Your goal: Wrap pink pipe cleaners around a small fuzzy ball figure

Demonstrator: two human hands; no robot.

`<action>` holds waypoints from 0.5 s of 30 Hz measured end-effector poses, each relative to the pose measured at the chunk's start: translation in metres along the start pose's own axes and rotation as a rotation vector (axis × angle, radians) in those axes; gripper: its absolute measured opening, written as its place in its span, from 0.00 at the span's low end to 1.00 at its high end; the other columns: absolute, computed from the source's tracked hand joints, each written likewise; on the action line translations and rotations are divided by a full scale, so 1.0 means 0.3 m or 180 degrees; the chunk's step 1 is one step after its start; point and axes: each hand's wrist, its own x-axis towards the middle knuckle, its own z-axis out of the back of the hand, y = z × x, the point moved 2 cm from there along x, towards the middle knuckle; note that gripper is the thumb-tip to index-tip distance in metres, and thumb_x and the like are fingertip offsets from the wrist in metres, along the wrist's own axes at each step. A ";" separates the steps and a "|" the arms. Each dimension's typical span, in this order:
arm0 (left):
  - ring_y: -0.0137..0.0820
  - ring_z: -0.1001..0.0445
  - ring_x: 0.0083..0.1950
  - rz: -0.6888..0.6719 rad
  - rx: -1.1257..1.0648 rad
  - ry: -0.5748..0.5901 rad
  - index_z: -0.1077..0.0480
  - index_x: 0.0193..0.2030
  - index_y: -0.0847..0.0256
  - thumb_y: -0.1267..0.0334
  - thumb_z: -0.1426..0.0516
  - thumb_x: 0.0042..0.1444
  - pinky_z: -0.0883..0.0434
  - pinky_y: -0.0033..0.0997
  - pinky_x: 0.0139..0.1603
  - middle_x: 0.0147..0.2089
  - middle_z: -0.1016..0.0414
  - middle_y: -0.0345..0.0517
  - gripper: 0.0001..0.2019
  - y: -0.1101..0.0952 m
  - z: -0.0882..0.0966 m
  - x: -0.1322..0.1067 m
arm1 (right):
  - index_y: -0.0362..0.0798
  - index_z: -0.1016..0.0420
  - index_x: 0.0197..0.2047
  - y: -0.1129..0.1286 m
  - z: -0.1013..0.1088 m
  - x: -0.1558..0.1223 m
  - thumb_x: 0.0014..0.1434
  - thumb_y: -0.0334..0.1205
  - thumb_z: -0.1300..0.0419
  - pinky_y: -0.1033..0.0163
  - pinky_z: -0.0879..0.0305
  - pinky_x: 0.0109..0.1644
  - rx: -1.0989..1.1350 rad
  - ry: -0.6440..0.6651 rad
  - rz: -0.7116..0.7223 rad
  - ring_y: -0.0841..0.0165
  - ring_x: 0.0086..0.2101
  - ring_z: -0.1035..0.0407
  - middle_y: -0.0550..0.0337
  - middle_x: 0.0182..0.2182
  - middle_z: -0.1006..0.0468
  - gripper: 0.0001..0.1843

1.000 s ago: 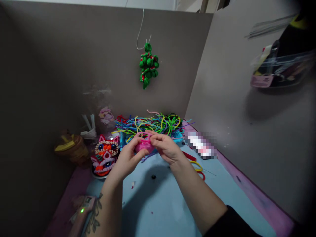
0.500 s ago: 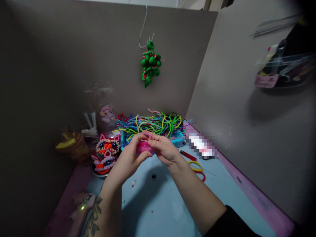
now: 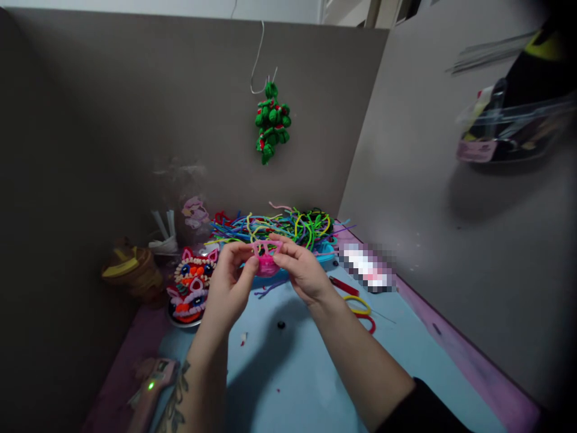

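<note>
Both my hands hold a small pink pipe-cleaner figure (image 3: 265, 260) with two looped ears, raised above the light blue mat (image 3: 288, 373). My left hand (image 3: 228, 282) pinches its left side with thumb and fingers. My right hand (image 3: 302, 270) pinches its right side. Just behind them lies a pile of coloured pipe cleaners (image 3: 274, 227) on a blue tray.
Two finished pipe-cleaner animal faces (image 3: 192, 285) sit at the left on a plate. A brown-and-yellow pot (image 3: 130, 270) stands further left. A green ornament (image 3: 271, 120) hangs on the back panel. Yellow and red rings (image 3: 360, 310) and a small black bead (image 3: 280, 325) lie on the mat. A pink glue gun (image 3: 151, 388) lies near my left forearm.
My hands have lifted the pink figure slightly and turned it so its looped ears point up. Nothing else has moved.
</note>
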 end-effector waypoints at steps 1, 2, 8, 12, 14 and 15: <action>0.27 0.26 0.38 0.0050 -0.0076 -0.0031 0.35 0.43 0.58 0.63 0.42 0.58 0.31 0.26 0.37 0.37 0.27 0.41 0.08 -0.002 -0.002 0.001 | 0.47 0.21 0.25 0.003 -0.002 -0.002 0.44 0.45 0.31 0.52 0.49 0.65 -0.0047 0.0000 0.0016 0.56 0.62 0.45 0.51 0.55 0.29 0.10; 0.27 0.27 0.37 0.0096 -0.0142 -0.0058 0.35 0.42 0.58 0.63 0.41 0.57 0.31 0.25 0.36 0.36 0.27 0.41 0.08 -0.004 -0.004 0.002 | 0.47 0.21 0.26 0.004 -0.004 -0.004 0.44 0.45 0.31 0.51 0.49 0.65 -0.0080 -0.0007 0.0022 0.56 0.62 0.44 0.50 0.55 0.30 0.10; 0.26 0.28 0.34 0.0117 -0.0088 -0.0210 0.33 0.36 0.60 0.64 0.40 0.54 0.31 0.24 0.34 0.33 0.28 0.39 0.06 -0.013 -0.001 0.002 | 0.48 0.19 0.30 0.003 -0.016 -0.007 0.45 0.44 0.33 0.52 0.50 0.65 -0.0275 0.0050 0.0101 0.57 0.62 0.45 0.51 0.55 0.29 0.09; 0.26 0.27 0.35 -0.0054 0.0310 -0.0187 0.31 0.35 0.60 0.65 0.40 0.56 0.30 0.24 0.36 0.33 0.27 0.39 0.03 -0.013 0.004 0.000 | 0.50 0.18 0.30 -0.004 -0.015 -0.006 0.47 0.45 0.32 0.52 0.53 0.68 -0.0303 0.0149 0.0148 0.58 0.63 0.45 0.53 0.55 0.28 0.09; 0.26 0.26 0.35 -0.0209 0.0539 -0.0202 0.30 0.35 0.60 0.65 0.40 0.56 0.29 0.24 0.37 0.34 0.26 0.39 0.03 -0.011 0.005 0.000 | 0.49 0.18 0.30 -0.004 -0.012 -0.006 0.46 0.45 0.31 0.51 0.54 0.68 -0.0237 0.0116 0.0172 0.57 0.63 0.45 0.53 0.57 0.29 0.09; 0.26 0.26 0.36 -0.0310 0.0643 -0.0219 0.29 0.36 0.60 0.65 0.40 0.55 0.28 0.25 0.37 0.34 0.25 0.40 0.02 -0.011 0.004 0.000 | 0.49 0.18 0.30 -0.002 -0.012 -0.006 0.46 0.46 0.30 0.51 0.54 0.68 -0.0187 0.0098 0.0194 0.57 0.63 0.44 0.53 0.57 0.30 0.10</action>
